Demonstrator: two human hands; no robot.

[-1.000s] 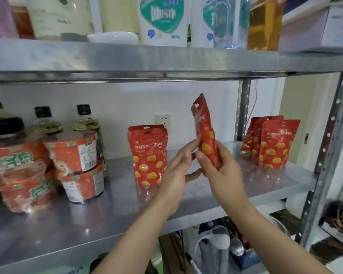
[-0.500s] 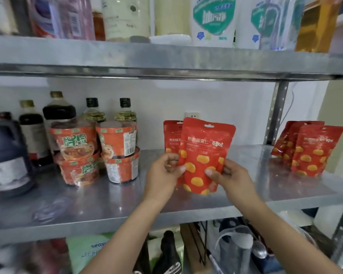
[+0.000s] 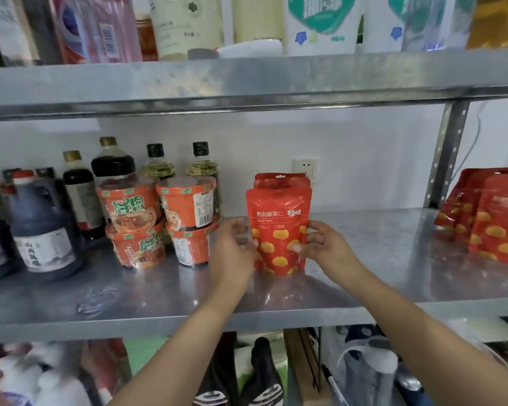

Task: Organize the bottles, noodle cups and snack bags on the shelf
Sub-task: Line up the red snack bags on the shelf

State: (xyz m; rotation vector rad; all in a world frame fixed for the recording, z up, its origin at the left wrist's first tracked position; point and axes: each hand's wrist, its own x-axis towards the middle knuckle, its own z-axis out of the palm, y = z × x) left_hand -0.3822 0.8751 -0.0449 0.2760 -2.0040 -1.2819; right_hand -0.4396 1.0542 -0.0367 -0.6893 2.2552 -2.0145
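A red snack bag (image 3: 278, 230) with yellow dots stands upright on the middle steel shelf (image 3: 379, 259), just in front of a second, identical bag (image 3: 282, 180). My right hand (image 3: 324, 247) pinches the front bag's right edge, thumb on its face. My left hand (image 3: 232, 250) hovers at the bag's left edge with loosely curled fingers, blurred. Orange noodle cups (image 3: 159, 221) sit stacked two high in two columns to the left. Dark sauce and oil bottles (image 3: 106, 177) line the back left. More red snack bags (image 3: 493, 221) lean together at the far right.
A large dark jug (image 3: 41, 227) stands at the left. The upper shelf (image 3: 247, 80) hangs low overhead, packed with bottles and pouches. A steel upright (image 3: 446, 153) rises at the back right. A wall socket (image 3: 305, 167) is behind the bags. Clutter fills the shelf below.
The bag went from held edge-on in the air, to facing me, to standing on the shelf before the other bag. My view swung left, bringing more bottles into sight.
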